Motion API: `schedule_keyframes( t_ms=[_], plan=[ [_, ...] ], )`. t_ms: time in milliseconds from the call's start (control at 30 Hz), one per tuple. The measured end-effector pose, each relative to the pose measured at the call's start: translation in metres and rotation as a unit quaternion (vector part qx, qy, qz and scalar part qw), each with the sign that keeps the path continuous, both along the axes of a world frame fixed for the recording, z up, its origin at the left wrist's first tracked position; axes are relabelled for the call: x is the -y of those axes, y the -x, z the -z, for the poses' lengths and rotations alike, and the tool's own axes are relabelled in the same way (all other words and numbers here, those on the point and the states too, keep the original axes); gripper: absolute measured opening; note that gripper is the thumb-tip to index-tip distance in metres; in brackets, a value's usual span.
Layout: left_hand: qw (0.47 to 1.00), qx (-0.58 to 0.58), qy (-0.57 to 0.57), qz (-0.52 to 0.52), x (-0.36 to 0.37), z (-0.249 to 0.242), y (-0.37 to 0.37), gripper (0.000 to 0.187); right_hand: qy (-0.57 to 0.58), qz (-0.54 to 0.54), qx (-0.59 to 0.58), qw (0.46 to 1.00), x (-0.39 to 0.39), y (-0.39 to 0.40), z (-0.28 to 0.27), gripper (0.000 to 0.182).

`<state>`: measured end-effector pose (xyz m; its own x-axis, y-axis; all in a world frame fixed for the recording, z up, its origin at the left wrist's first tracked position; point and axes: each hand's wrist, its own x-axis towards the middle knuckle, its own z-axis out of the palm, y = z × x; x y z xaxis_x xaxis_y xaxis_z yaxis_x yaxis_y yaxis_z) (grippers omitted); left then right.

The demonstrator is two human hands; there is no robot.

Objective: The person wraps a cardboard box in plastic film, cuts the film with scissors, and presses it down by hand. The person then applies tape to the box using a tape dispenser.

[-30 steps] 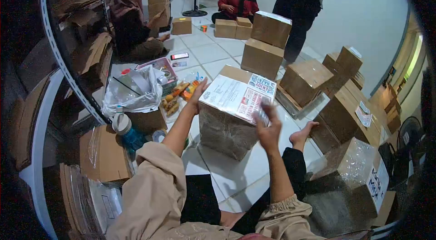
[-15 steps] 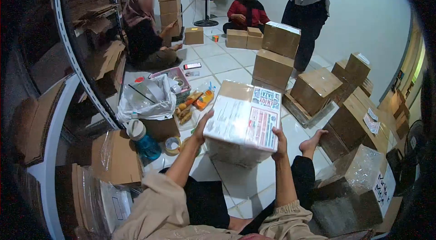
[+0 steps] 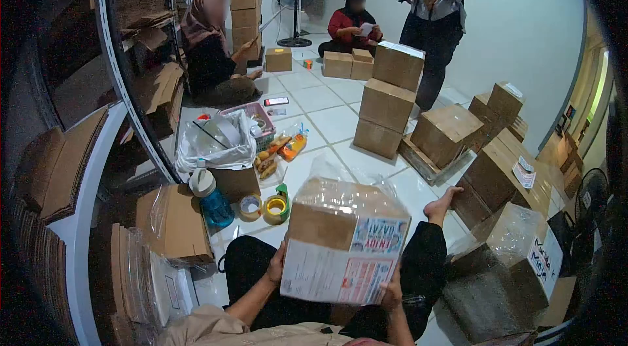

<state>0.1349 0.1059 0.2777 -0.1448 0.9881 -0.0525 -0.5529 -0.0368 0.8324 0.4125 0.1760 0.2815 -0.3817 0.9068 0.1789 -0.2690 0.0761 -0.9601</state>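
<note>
Between my two hands is a cardboard box [image 3: 324, 225], wrapped in clear plastic that stands up loosely along its far edge. A white printed label and an "ENJOY GAZA!" sticker [image 3: 379, 235] cover much of the side facing me. My left hand [image 3: 277, 264] grips its left side, and my right hand [image 3: 392, 290] holds the lower right edge, thumb over the label. The box is tilted towards me above my crossed legs. Just beyond it to the left lie a tape roll [image 3: 250, 207] and a green-and-yellow tape roll [image 3: 276, 208].
Left stand a blue bottle [image 3: 212, 205], a carton [image 3: 173, 225] and a bin lined with a white bag [image 3: 226, 159]. Stacked boxes [image 3: 386, 107] rise ahead; more boxes [image 3: 500, 166] crowd the right. Two people sit at the back, another stands. A fan [image 3: 294, 2] is behind them.
The box has come closer and lower, tipping so its labelled face turns towards me. Both hands keep hold of it. The seated person in red now holds a white paper.
</note>
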Motion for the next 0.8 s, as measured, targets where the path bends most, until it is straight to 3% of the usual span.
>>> schedule_keyframes(
  t_ms=[167,267,367,467,500,567,600,700,733,800],
  plan=[
    [0.994,0.004,0.081,0.071,0.045,0.001,-0.015,0.066,0.022,0.008,0.050,0.998,0.029,-0.038,0.032,0.096],
    [0.997,-0.035,0.006,0.065,0.065,0.022,-0.030,0.075,0.009,0.173,0.092,0.981,-0.102,-0.053,0.009,0.092],
    [0.998,-0.009,0.000,0.070,0.084,0.053,-0.030,0.080,0.021,0.380,0.189,0.905,-0.276,-0.073,0.013,0.089],
    [0.996,0.009,0.013,0.088,0.094,0.065,-0.024,0.071,0.107,0.422,0.257,0.862,-0.341,-0.091,0.047,0.087],
    [0.996,-0.001,0.013,0.094,0.096,0.069,-0.022,0.068,0.049,0.423,0.433,0.794,-0.344,-0.095,0.057,0.086],
    [0.994,-0.015,0.014,0.106,0.096,0.063,-0.022,0.062,-0.017,0.407,0.585,0.702,-0.347,-0.094,0.054,0.085],
    [0.994,-0.019,0.020,0.108,0.094,0.060,-0.022,0.061,-0.022,0.401,0.298,0.866,-0.347,-0.096,0.052,0.086],
    [0.992,-0.024,0.056,0.107,0.088,0.048,-0.024,0.056,0.046,0.396,0.061,0.915,-0.362,-0.098,0.057,0.080],
    [0.992,-0.026,0.071,0.099,0.086,0.046,-0.023,0.055,0.067,0.350,-0.118,0.927,-0.370,-0.097,0.060,0.076],
    [0.991,-0.041,0.105,0.074,0.079,0.026,-0.022,0.052,-0.006,0.401,-0.143,0.905,-0.358,-0.091,0.051,0.071]
  ],
)
